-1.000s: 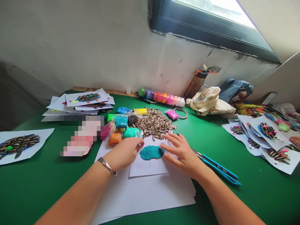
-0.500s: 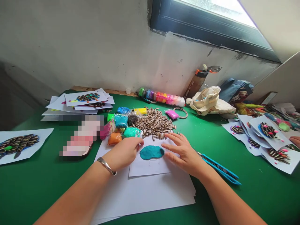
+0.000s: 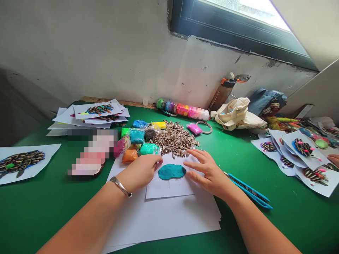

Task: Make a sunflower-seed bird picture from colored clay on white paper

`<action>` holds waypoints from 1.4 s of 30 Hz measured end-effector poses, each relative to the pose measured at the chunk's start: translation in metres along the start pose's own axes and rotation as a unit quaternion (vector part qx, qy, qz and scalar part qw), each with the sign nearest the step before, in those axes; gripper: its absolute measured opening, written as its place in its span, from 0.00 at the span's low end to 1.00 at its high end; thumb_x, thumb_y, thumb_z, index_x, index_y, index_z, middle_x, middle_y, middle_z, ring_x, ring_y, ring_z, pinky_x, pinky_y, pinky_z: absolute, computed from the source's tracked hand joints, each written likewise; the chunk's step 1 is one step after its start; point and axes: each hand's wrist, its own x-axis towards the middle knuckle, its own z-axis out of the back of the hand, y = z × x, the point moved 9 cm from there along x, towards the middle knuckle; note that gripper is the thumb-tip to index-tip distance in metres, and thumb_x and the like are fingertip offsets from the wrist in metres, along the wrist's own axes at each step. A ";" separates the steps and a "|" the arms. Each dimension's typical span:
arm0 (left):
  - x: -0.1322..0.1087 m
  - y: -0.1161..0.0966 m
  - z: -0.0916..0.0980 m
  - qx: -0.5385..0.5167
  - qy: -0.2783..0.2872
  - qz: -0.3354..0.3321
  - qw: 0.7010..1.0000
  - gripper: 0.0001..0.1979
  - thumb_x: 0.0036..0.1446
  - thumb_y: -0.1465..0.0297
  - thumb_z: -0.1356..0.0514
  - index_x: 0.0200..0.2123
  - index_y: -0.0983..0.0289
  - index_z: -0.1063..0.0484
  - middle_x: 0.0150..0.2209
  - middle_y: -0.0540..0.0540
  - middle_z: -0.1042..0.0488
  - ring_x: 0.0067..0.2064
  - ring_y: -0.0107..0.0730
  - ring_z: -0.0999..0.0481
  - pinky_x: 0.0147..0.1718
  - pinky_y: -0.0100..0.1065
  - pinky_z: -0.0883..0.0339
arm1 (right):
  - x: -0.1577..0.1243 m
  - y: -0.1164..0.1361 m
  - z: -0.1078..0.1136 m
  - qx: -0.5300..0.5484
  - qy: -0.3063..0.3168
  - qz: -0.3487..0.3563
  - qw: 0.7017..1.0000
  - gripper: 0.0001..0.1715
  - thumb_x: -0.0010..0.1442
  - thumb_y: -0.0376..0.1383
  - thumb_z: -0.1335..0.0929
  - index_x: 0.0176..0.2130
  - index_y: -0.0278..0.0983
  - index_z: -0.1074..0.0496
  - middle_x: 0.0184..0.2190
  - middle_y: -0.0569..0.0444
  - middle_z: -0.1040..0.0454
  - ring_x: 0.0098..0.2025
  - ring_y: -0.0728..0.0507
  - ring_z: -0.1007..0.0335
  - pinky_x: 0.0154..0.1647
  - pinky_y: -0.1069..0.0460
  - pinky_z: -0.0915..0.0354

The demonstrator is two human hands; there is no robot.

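A flattened teal clay patch [image 3: 171, 171] lies on a small white sheet [image 3: 169, 188], which rests on a stack of white paper [image 3: 164, 218]. My left hand [image 3: 140, 171], with a metal bracelet on the wrist, sits at the patch's left edge, fingers curled and fingertips pressing the paper next to the clay. Spread flat on the sheet to the right of the patch is my right hand [image 3: 208, 171], its fingers apart. A heap of striped sunflower seeds [image 3: 173, 139] lies just beyond both hands.
Bags of coloured clay [image 3: 136, 143] sit left of the seeds. Blue scissors [image 3: 247, 190] lie right of my right hand. Finished seed pictures [image 3: 97, 111] are stacked at the back left and right [image 3: 304, 151]. A cloth bag [image 3: 237, 114], bottle [image 3: 222, 93] and clay tubs [image 3: 182, 110] stand by the wall.
My right hand has slid slightly right, off the clay patch's edge. My left hand has hardly moved.
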 end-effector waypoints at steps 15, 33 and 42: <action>0.000 -0.001 0.001 0.008 0.004 0.002 1.000 0.13 0.59 0.75 0.52 0.37 0.61 0.28 0.39 0.54 0.23 0.39 0.37 0.26 0.35 0.33 0.37 | 0.001 0.009 -0.006 -0.005 0.017 0.005 1.000 0.21 0.62 0.49 0.36 0.52 0.48 0.27 0.64 0.50 0.42 0.66 0.32 0.53 0.62 0.28 0.56; -0.001 -0.003 0.001 0.020 0.009 0.013 1.000 0.13 0.61 0.76 0.52 0.40 0.62 0.28 0.41 0.55 0.23 0.42 0.37 0.25 0.37 0.32 0.36 | 0.006 0.020 -0.013 -0.045 -0.008 0.027 0.999 0.22 0.62 0.49 0.36 0.53 0.48 0.29 0.63 0.49 0.41 0.66 0.32 0.52 0.61 0.28 0.56; -0.001 -0.004 0.001 0.020 0.009 0.011 1.000 0.13 0.62 0.75 0.52 0.39 0.61 0.28 0.41 0.55 0.23 0.42 0.37 0.25 0.37 0.32 0.36 | 0.010 0.026 -0.019 -0.033 0.015 0.024 0.999 0.22 0.62 0.48 0.36 0.54 0.49 0.30 0.62 0.50 0.39 0.64 0.31 0.49 0.60 0.26 0.55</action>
